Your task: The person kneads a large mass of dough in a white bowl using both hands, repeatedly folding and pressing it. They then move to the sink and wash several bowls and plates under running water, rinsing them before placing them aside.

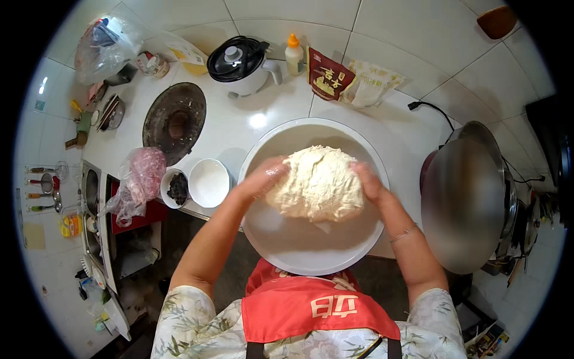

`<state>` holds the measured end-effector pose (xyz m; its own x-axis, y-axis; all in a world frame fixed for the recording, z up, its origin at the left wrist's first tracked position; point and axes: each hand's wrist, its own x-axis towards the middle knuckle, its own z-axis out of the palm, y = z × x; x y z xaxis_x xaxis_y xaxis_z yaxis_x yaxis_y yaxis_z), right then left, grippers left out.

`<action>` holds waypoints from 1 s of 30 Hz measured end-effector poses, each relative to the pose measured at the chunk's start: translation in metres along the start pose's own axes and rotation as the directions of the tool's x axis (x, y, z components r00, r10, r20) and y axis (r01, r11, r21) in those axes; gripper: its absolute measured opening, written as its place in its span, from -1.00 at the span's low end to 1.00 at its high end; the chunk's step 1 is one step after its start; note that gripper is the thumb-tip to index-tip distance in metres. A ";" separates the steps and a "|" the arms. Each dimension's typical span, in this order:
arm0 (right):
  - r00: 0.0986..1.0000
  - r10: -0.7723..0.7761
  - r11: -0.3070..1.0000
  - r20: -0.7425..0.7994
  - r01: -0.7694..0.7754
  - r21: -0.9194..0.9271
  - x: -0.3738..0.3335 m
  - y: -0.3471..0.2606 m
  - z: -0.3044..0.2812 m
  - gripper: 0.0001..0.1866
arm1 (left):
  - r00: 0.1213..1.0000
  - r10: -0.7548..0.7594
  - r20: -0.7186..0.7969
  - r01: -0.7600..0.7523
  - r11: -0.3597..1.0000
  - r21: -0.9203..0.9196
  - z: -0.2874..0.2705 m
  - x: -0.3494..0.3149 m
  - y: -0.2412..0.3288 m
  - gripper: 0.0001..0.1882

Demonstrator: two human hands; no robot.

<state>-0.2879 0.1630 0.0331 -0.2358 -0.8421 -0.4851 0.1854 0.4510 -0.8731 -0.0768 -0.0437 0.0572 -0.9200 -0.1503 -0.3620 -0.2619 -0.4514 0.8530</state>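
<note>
A: What are the two hands doing now?

B: The left hand (pixel 268 175) is gripping the large pale dough (pixel 320 182) at its nine o'clock side, and the right hand (pixel 369 181) is gripping it at three o'clock. Both hands are curving around its edges, but I am not seeing every finger clearly.

A: And where is the dough being held?

B: It is being held within the rim of the wide white basin (pixel 311 250), near its centre. Whether its underside is touching the bottom, I cannot tell.

A: Which things are standing around the basin?

B: At nine o'clock a white bowl (pixel 209 183) is standing just beside it. Farther out, dark pieces (pixel 177 189) are lying in a smaller bowl (pixel 165 196). At eleven o'clock an electric cooker (pixel 246 84) is standing, and at twelve a bottle with an orange cap (pixel 293 58). Near this bottle, a dark red packet (pixel 326 75) is leaning toward one o'clock.
</note>
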 end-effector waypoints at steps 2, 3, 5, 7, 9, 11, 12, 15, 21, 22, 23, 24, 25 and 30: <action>0.978 -0.125 0.761 -0.170 -0.015 -0.648 0.029 0.061 -0.002 -0.35 | 0.988 0.045 -0.147 0.057 0.782 0.621 0.008 0.001 -0.034 -0.46; 0.983 -0.105 0.752 -0.148 -0.019 -0.659 0.022 0.049 0.005 -0.34 | 0.986 0.117 -0.116 0.072 0.329 0.942 0.004 0.001 -0.050 -0.45; 0.991 -0.054 0.739 -0.122 -0.043 -0.673 -0.015 0.009 0.025 -0.30 | 0.986 -0.011 -0.168 0.164 0.309 0.937 0.024 -0.012 -0.031 -0.46; 0.998 0.032 0.608 -0.055 -0.063 -0.791 -0.025 -0.012 0.026 -0.29 | 0.987 0.006 -0.159 0.153 0.239 0.959 0.030 -0.024 -0.025 -0.49; 0.997 0.048 0.206 -0.063 -0.071 -0.976 -0.043 -0.025 0.041 -0.30 | 0.989 0.132 -0.073 0.058 0.118 0.991 0.027 -0.043 -0.045 -0.56; 0.971 -0.024 0.140 -0.238 -0.232 -0.963 -0.081 -0.088 0.065 -0.39 | 0.986 0.061 -0.155 0.154 0.025 0.988 0.065 -0.064 0.008 -0.58; 0.962 -0.046 0.250 -0.269 -0.250 -0.935 -0.084 -0.101 0.066 -0.42 | 0.980 0.083 -0.180 0.179 0.023 0.984 0.077 -0.070 0.027 -0.58; 0.896 -0.336 0.520 -0.291 -0.082 -0.851 -0.056 -0.092 0.070 -0.44 | 0.946 0.320 -0.041 0.028 0.045 0.999 0.078 -0.029 0.013 -0.47; 0.861 -0.472 0.435 -0.187 0.043 -0.900 0.006 0.017 0.080 -0.37 | 0.942 0.331 0.062 -0.077 0.032 0.997 0.065 0.005 -0.038 -0.13; 0.860 -0.487 0.397 -0.151 0.064 -0.915 -0.006 0.020 0.083 -0.35 | 0.950 0.306 0.063 -0.072 0.019 0.997 0.066 -0.003 -0.042 -0.10; 0.858 -0.501 0.358 -0.112 0.088 -0.929 -0.016 0.023 0.086 -0.34 | 0.958 0.282 0.061 -0.066 0.008 0.998 0.065 -0.011 -0.048 -0.07; 0.843 -0.522 0.357 -0.127 0.081 -0.931 -0.024 0.028 0.088 -0.35 | 0.956 0.277 0.092 -0.082 -0.049 0.995 0.063 -0.016 -0.056 -0.03; 0.826 -0.547 0.357 -0.137 0.082 -0.930 -0.027 0.031 0.091 -0.36 | 0.961 0.262 0.087 -0.073 -0.061 0.995 0.061 -0.018 -0.060 0.01; 0.780 -0.577 0.359 -0.243 -0.024 -0.933 -0.014 0.045 0.090 -0.40 | 0.969 0.248 0.008 0.005 -0.052 0.999 0.059 -0.011 -0.066 0.14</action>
<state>-0.1908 0.1686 0.0052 -0.5223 -0.8451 0.1138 -0.8176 0.4584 -0.3486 -0.0666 0.0398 0.0269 -0.9585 -0.2504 -0.1366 -0.2823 0.9012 0.3290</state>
